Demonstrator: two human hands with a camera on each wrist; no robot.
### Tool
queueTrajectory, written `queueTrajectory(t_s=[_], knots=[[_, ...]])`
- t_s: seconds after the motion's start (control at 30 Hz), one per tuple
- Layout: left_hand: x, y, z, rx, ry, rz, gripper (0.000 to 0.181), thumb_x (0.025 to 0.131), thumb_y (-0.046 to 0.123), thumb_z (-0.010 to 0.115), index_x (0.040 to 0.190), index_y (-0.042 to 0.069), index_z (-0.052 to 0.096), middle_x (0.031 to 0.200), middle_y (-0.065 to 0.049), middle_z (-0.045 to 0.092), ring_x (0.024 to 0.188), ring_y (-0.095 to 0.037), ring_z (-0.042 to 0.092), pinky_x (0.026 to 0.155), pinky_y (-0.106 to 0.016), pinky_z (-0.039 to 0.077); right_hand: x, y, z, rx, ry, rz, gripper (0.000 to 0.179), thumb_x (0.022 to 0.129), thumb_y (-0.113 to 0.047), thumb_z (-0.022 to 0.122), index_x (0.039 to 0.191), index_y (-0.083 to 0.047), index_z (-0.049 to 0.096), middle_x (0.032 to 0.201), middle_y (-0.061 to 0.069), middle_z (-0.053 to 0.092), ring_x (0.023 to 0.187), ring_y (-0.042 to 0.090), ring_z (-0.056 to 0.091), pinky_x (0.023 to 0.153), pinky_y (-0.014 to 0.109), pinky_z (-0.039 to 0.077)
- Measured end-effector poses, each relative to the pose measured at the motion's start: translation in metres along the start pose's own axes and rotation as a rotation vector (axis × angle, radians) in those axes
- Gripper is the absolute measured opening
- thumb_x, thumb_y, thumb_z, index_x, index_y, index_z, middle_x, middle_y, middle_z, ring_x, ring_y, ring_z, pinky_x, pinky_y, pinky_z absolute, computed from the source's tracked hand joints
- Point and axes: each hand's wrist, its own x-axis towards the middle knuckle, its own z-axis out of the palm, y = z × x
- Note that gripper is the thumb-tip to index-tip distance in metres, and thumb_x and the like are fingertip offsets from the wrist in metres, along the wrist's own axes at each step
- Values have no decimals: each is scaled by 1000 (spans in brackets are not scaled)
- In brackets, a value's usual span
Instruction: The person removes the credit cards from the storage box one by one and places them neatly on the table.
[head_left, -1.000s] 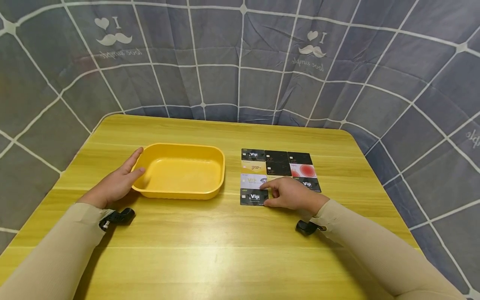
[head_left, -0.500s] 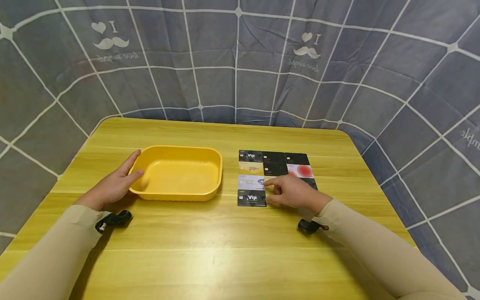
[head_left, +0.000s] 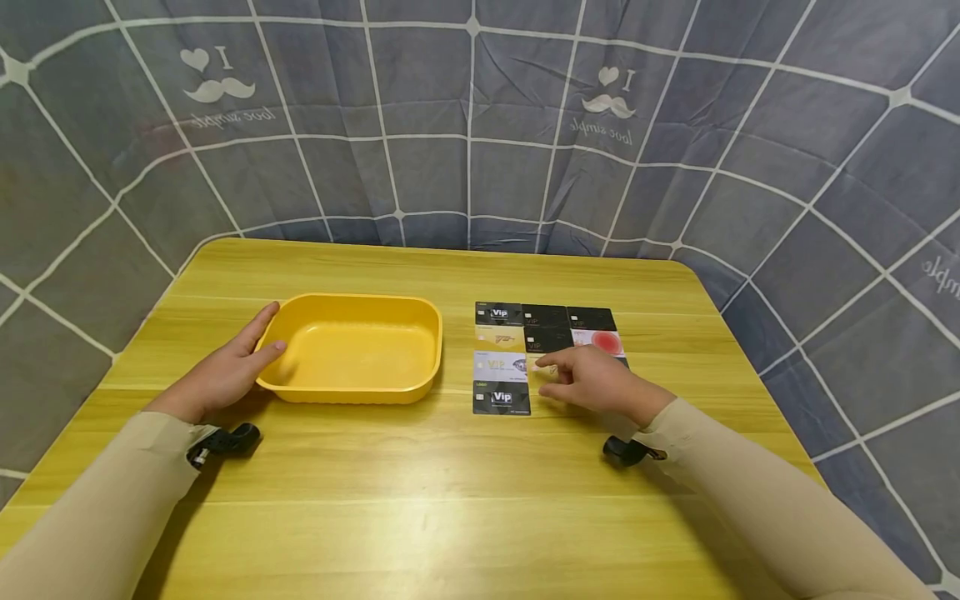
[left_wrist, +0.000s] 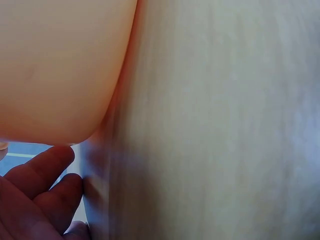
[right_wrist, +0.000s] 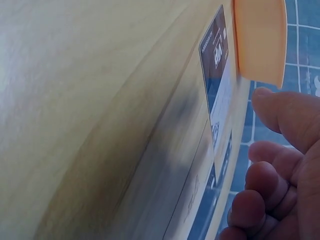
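Note:
My left hand (head_left: 231, 367) holds the left end of a yellow rectangular plastic tray (head_left: 432, 375); its thumb lies over the rim, the other fingers along the outer wall. In the left wrist view, fingertips (left_wrist: 62, 156) meet the tray's wall. Several VIP cards lie flat in neat columns right of the tray. My right hand (head_left: 600, 382) is over the middle column with nothing in it, thumb and index finger apart. Its fingertips are close to a gold card (head_left: 534, 364), beside a silver VIP card (head_left: 497, 367) and a black Vip card (head_left: 501, 398). The hand hides the cards under it.
Farther back in the columns lie a black Vip card (head_left: 498, 313), another gold card (head_left: 499, 338) and a red-and-white card (head_left: 600, 342). All of it rests on a wood-grain table (head_left: 420, 500). A grey checked cloth (head_left: 435, 100) hangs behind and at both sides.
My right hand has shifted a little to the right, off the silver and front black cards, so part of the gold card shows. The left hand stays at the tray. The head view has shifted slightly.

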Motion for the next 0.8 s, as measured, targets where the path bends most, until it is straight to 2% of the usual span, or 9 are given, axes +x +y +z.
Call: queueTrajectory(t_s=[0.27,0.57,0.7,0.8], knots=[[1,1,1,-12,-3,6,81,114,48,38,167,27,-19,175,-16,-20,158,-57,-9,120,-80,2,-1,4,-1,-11,27,45,44,96,-28,79,134,-5,72,66,-5,55,58,9,45,57,25,39],[3,-3,2,-17,-12,16,82,114,48,37,165,26,-23,174,-12,-24,158,-56,-13,121,-78,0,-6,10,-4,-19,96,73,39,100,-29,74,133,-7,72,67,-4,55,54,11,43,54,26,37],[1,-6,-1,-29,-23,20,81,114,49,35,165,28,-24,174,-18,-21,158,-58,-3,121,-77,8,-8,14,-4,-35,132,84,37,101,-29,73,131,-7,73,68,-3,55,57,13,44,58,29,39],[-2,-6,-5,-10,-18,6,79,114,52,33,165,31,-23,174,-27,-10,156,-61,8,119,-78,15,-11,18,-5,-62,168,89,36,101,-28,72,131,-6,73,72,-3,55,64,14,46,64,31,40]])
